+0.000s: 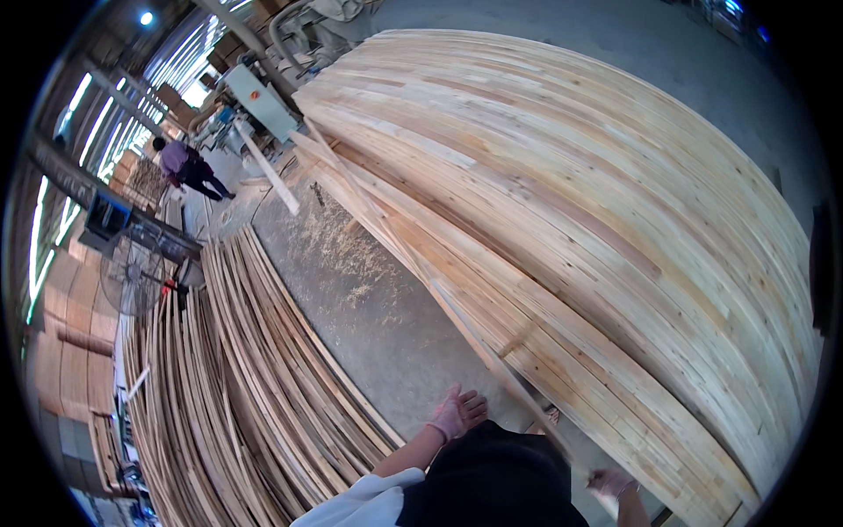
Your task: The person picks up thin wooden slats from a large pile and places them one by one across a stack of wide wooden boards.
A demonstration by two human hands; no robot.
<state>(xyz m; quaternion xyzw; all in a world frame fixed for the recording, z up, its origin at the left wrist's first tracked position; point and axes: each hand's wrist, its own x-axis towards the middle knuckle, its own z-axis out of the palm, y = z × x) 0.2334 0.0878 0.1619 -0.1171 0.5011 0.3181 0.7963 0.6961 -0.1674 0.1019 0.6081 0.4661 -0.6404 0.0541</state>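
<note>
My left hand (458, 414), in a thin pale glove, is beside my dark clothing with its fingers apart and nothing in them. At the lower right, my right hand (614, 482) is curled around the near end of a long, thin wooden strip (474, 329). The strip slants away to the far left along the edge of a low stack of planks (527, 307). Part of the right hand's grip is hidden. Past the planks lies a wide spread of pale jointed boards (597, 193).
Many long wooden strips (255, 378) lie in a bundle on the left. Sawdust (351, 263) covers part of the grey floor between the piles. Farther off are a pale machine cabinet (261, 101), a walking person (186, 167), a fan (132, 279) and stacked boards (75, 325).
</note>
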